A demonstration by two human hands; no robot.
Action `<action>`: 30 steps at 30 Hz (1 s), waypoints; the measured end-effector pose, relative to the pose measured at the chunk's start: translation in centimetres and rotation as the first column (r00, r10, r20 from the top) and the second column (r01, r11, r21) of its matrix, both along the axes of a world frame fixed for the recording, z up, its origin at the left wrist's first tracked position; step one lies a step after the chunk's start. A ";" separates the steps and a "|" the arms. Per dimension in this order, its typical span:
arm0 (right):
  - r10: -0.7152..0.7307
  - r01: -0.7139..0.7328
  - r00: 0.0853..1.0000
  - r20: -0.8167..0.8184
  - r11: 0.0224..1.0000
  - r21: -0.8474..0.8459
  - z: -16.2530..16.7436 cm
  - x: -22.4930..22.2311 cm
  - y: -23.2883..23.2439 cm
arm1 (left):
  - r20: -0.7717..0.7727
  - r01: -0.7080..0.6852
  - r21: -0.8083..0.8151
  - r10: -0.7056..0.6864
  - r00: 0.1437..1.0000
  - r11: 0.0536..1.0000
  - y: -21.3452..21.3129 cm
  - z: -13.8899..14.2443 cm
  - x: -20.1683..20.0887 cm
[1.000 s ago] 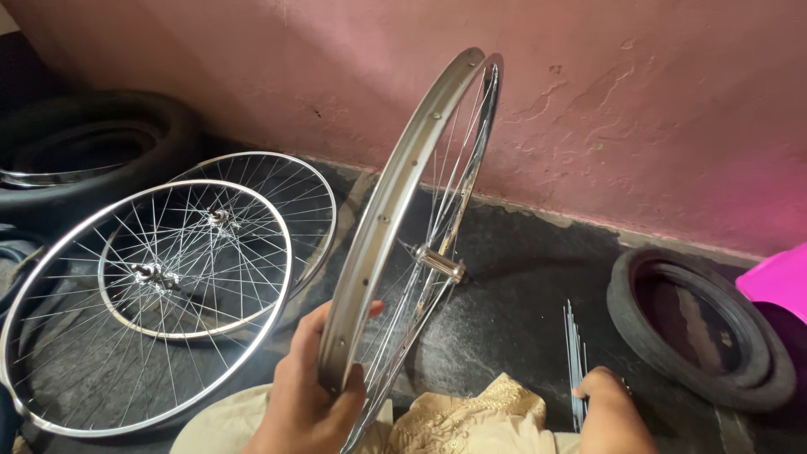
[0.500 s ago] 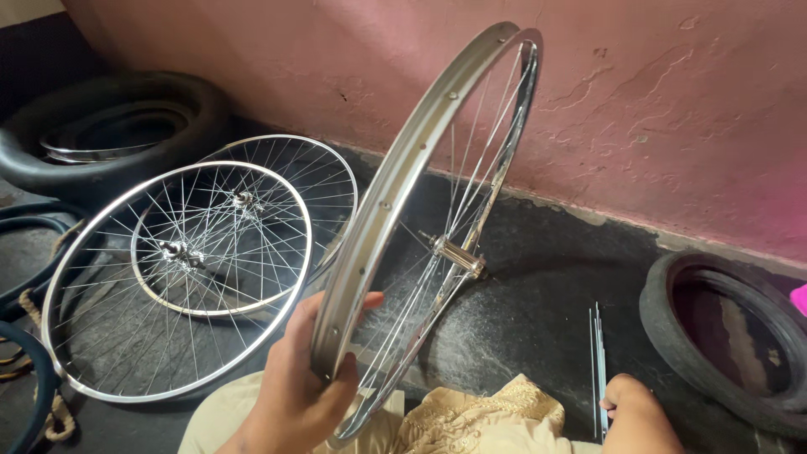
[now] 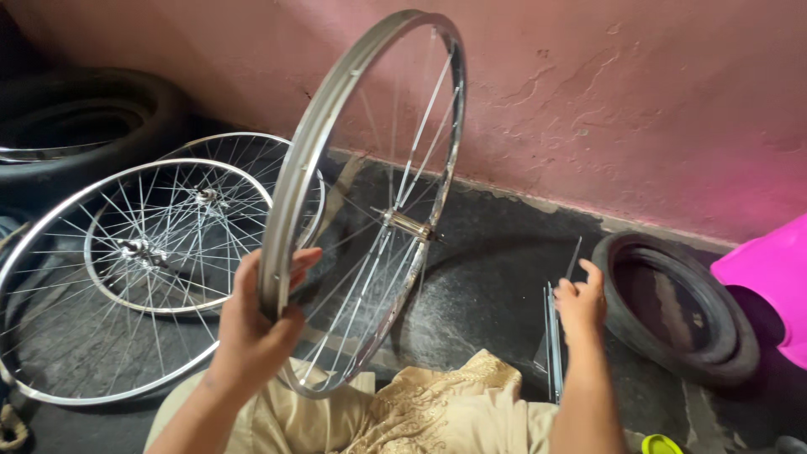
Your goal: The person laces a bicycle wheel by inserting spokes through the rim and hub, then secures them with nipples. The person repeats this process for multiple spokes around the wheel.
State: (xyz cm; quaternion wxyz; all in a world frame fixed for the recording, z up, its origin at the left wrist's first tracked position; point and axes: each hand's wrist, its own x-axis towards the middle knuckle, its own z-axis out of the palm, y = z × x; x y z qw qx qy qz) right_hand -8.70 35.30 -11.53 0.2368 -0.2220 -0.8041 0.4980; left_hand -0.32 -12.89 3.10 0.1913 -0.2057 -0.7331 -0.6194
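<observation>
While the left hand [image 3: 256,324] clamps the upright bicycle wheel rim [image 3: 290,197], the right hand [image 3: 580,301] pinches 1 loose spoke [image 3: 572,259]; single-handed, the wheel could tip.

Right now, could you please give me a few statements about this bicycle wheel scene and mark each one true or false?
1. The left hand grips the rim of an upright bicycle wheel. True.
2. The right hand also grips that wheel. False: it is away from it, at a bundle of loose spokes on the floor.
3. Two spoked wheels lie flat on the floor at the left. True.
4. The wall behind is painted blue. False: it is pink.
5. A black tyre lies on the floor at the right. True.
</observation>
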 end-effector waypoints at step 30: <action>0.058 -0.580 0.787 -0.614 0.410 -0.704 -1.2 -1.7 -14.1 | 0.358 -0.059 0.160 -0.003 0.934 0.985 -4.4 1.0 -1.8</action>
